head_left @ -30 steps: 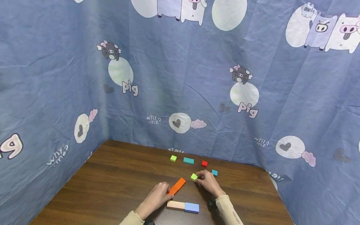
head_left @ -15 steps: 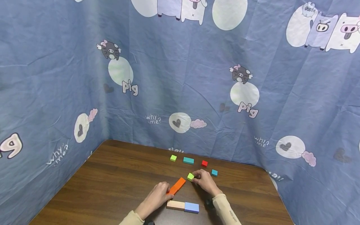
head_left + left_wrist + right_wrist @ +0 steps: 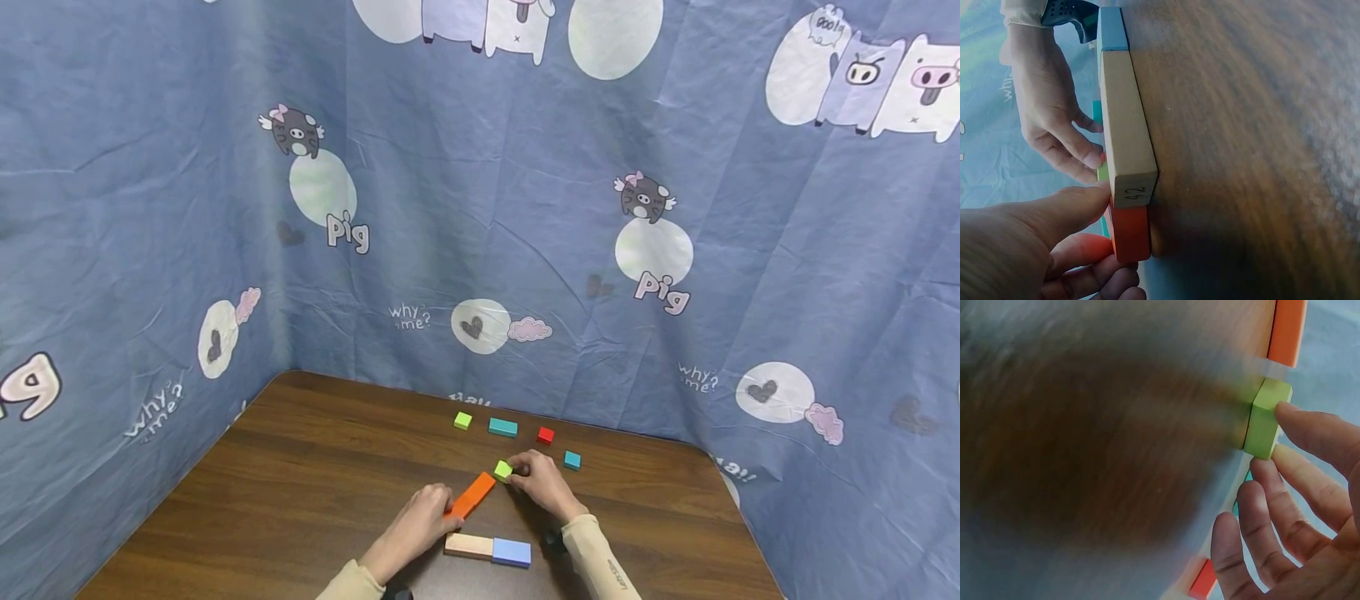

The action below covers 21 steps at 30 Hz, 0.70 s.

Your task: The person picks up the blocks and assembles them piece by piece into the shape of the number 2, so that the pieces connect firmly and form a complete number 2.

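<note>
My left hand [image 3: 420,521] grips the near end of an orange block row [image 3: 475,493] that lies slantwise on the table; in the left wrist view its thumb and fingers are on either side of the orange block [image 3: 1130,232]. My right hand [image 3: 546,483] pinches a lime-green block [image 3: 502,471] just off the row's far end. A narrow gap shows between the green block [image 3: 1266,419] and the orange one [image 3: 1287,331] in the right wrist view. Nearer me, a plain wooden block [image 3: 468,547] and a blue block [image 3: 512,553] lie end to end.
Along the back of the brown wooden table [image 3: 315,467] are another lime-green block [image 3: 462,421], a teal block [image 3: 502,427], a red block [image 3: 545,435] and a small blue block [image 3: 572,460]. Behind the table hangs a blue curtain [image 3: 525,250] printed with pigs.
My right hand has slid left with the lime-green block, bringing it close to the orange row's far end. My left hand has stayed in place on the orange block.
</note>
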Each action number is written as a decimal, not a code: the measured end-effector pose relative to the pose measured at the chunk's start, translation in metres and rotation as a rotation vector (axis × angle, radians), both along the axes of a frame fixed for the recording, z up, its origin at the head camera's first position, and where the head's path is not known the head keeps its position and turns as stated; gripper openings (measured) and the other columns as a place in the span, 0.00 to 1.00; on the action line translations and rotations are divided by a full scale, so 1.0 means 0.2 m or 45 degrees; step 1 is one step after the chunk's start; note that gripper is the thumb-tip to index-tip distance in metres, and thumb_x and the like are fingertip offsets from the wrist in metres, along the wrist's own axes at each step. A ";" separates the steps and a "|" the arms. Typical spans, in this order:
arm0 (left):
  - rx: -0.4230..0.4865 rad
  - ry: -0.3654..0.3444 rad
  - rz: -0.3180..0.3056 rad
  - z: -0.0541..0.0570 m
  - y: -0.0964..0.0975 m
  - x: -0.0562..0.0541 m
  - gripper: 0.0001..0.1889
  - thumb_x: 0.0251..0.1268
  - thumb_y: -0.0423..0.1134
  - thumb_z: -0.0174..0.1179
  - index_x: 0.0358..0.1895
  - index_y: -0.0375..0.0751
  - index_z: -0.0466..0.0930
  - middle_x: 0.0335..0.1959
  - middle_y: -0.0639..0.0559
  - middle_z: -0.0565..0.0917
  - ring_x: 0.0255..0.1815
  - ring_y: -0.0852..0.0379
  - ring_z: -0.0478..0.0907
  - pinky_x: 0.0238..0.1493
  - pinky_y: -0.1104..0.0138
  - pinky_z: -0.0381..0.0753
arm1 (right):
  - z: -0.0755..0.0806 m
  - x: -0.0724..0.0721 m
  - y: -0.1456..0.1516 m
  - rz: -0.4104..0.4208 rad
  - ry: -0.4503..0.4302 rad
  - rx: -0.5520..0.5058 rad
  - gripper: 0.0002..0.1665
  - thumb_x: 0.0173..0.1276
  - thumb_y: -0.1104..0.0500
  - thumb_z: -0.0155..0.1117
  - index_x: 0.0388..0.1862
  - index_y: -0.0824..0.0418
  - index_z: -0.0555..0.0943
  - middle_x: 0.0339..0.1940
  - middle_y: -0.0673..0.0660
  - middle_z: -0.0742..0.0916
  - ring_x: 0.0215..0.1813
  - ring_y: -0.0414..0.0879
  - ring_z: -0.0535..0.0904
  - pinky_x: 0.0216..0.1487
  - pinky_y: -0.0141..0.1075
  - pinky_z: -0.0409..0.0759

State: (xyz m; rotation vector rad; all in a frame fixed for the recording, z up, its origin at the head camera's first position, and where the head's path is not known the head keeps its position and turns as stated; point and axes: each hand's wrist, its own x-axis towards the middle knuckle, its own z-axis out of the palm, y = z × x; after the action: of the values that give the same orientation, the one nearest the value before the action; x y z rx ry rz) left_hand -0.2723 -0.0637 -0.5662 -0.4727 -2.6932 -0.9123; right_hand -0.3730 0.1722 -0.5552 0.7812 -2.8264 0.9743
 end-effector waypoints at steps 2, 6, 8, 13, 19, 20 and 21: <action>-0.005 -0.002 0.001 0.00 0.00 0.00 0.16 0.47 0.38 0.74 0.20 0.42 0.72 0.20 0.58 0.66 0.21 0.65 0.59 0.22 0.72 0.60 | 0.00 0.00 -0.01 0.005 0.000 0.003 0.14 0.58 0.58 0.71 0.43 0.61 0.85 0.39 0.53 0.84 0.36 0.40 0.77 0.37 0.30 0.75; -0.010 0.014 -0.002 0.01 0.00 0.01 0.16 0.47 0.38 0.74 0.20 0.41 0.72 0.20 0.58 0.66 0.21 0.65 0.59 0.22 0.72 0.61 | -0.01 0.00 -0.02 0.014 -0.017 0.006 0.14 0.59 0.59 0.71 0.44 0.61 0.85 0.39 0.53 0.83 0.35 0.38 0.76 0.36 0.30 0.74; -0.004 0.014 -0.004 0.01 0.00 0.01 0.16 0.47 0.38 0.74 0.20 0.41 0.72 0.20 0.58 0.67 0.21 0.65 0.59 0.22 0.72 0.61 | -0.01 0.00 -0.03 0.023 -0.023 0.008 0.14 0.59 0.59 0.71 0.44 0.61 0.84 0.39 0.54 0.83 0.36 0.38 0.76 0.36 0.30 0.75; 0.010 -0.025 0.000 0.02 0.01 0.02 0.15 0.47 0.38 0.73 0.22 0.40 0.73 0.21 0.56 0.69 0.21 0.65 0.60 0.22 0.71 0.62 | -0.01 0.00 -0.03 0.032 -0.028 0.011 0.14 0.60 0.59 0.70 0.44 0.60 0.85 0.40 0.54 0.84 0.38 0.38 0.78 0.38 0.30 0.76; 0.007 -0.057 0.012 0.03 0.01 0.02 0.14 0.47 0.37 0.74 0.23 0.38 0.75 0.22 0.52 0.74 0.22 0.64 0.62 0.23 0.71 0.63 | -0.01 0.00 -0.04 0.054 -0.029 -0.016 0.14 0.60 0.59 0.71 0.44 0.60 0.85 0.41 0.54 0.84 0.36 0.37 0.76 0.36 0.30 0.75; 0.005 -0.064 0.014 0.03 0.01 0.02 0.13 0.47 0.37 0.74 0.24 0.38 0.76 0.22 0.52 0.74 0.22 0.64 0.62 0.23 0.71 0.63 | -0.02 0.00 -0.04 0.061 -0.028 -0.023 0.14 0.60 0.59 0.71 0.44 0.61 0.85 0.41 0.54 0.84 0.35 0.37 0.76 0.35 0.29 0.75; 0.004 -0.069 0.016 0.03 0.01 0.02 0.13 0.47 0.37 0.74 0.24 0.38 0.76 0.22 0.52 0.74 0.22 0.64 0.62 0.23 0.71 0.63 | -0.02 0.00 -0.04 0.069 -0.019 -0.027 0.14 0.60 0.59 0.71 0.44 0.61 0.85 0.41 0.54 0.84 0.35 0.36 0.76 0.35 0.29 0.75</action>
State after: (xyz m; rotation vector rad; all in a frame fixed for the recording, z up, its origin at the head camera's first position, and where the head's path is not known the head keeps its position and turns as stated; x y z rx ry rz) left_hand -0.2692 -0.0611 -0.5599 -0.4362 -2.7394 -0.9393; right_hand -0.3725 0.1644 -0.5587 0.8555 -2.8166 1.0206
